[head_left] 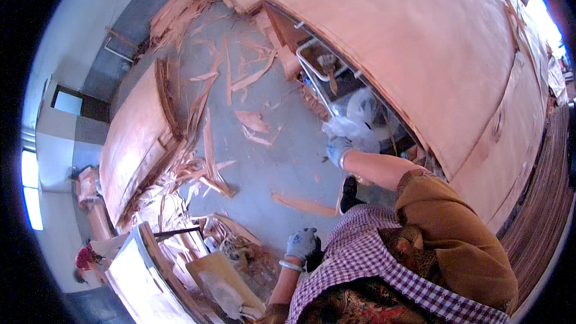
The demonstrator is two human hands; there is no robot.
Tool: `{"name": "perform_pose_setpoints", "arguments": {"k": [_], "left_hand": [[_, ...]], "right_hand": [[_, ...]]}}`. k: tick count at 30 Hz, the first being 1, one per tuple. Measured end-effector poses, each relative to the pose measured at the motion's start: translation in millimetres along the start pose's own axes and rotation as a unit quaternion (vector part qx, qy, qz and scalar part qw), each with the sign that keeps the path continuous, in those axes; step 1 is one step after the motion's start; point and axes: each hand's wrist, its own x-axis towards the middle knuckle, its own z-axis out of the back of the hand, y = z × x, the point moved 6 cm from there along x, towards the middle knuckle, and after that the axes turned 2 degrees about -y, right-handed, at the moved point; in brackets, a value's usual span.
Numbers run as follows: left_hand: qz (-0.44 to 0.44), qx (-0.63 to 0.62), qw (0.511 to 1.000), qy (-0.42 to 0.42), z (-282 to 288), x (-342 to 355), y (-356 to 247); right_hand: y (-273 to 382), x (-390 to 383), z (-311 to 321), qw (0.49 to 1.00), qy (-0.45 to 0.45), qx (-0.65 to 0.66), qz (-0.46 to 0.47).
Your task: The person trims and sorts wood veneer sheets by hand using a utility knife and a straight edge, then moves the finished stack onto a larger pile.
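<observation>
**Fingers of the right hand [339,148] up against a clear plastic bag [354,127]**

Gloved in pale blue-grey and reaching forward from a brown sleeve [453,228], with bare forearm between. Cannot tell whether clamped on the bag or merely resting against it, owing to fingertips half lost in the crinkled film. As for the bag, bunched just beyond the glove, at the near end of a dark recess [348,81] beside a broad stack of pinkish-tan sheets [444,72]. Farther along the same recess, a white metal frame [302,54] and, next to it, a brush-like thing [327,63] with a brown handle.

Lower down and well apart from the bag, the left hand [301,243], gloved alike, with a pale bangle [291,265] at the wrist. Fingers bent and close together, right beside something dark; cannot tell whether gripping it.

Between the hands, a checked apron [366,234] and a black shoe [350,195] on grey floor [270,165]. Scattered across that floor, torn wood strips [252,121], thickest toward the left, near a smaller stack of sheets [135,135]. At lower left, a tan board [227,285] leaning among scraps; beyond, another person [87,256] in red, small and blurred.
</observation>
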Motion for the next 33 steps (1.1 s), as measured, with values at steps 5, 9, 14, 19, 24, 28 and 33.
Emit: {"name": "perform_pose_setpoints", "arguments": {"k": [5,9,14,19,24,28,33], "left_hand": [[-0.003,-0.094,0.994,-0.047,51.0,42.5,19.9],[-0.092,-0.161,0.98,-0.069,129.6,100.6,-21.4],[-0.26,-0.255,0.93,-0.045,209.2,180.9,-77.0],[-0.431,-0.302,0.849,-0.054,316.6,189.1,-222.2],[-0.518,-0.312,0.796,0.015,333.9,193.2,-293.5],[-0.549,-0.284,0.783,0.072,331.7,197.9,-303.6],[-0.536,-0.24,0.785,0.196,337.7,189.8,-298.4]], "right_hand": [[-59.8,14.2,-4.5,0.961,0.106,0.249,0.047],[-105.7,-8.3,34.4,0.925,-0.021,0.372,0.079],[-103.5,-69.2,197.7,0.86,-0.126,0.493,0.038],[-120.5,-130.7,317.3,0.835,-0.286,0.468,-0.051],[-131.9,-163.0,367.6,0.765,-0.358,0.522,-0.116],[-108.7,-197.0,426.8,0.593,-0.402,0.692,-0.091],[-145.5,-305.7,475.4,0.481,-0.647,0.586,-0.076]]}}
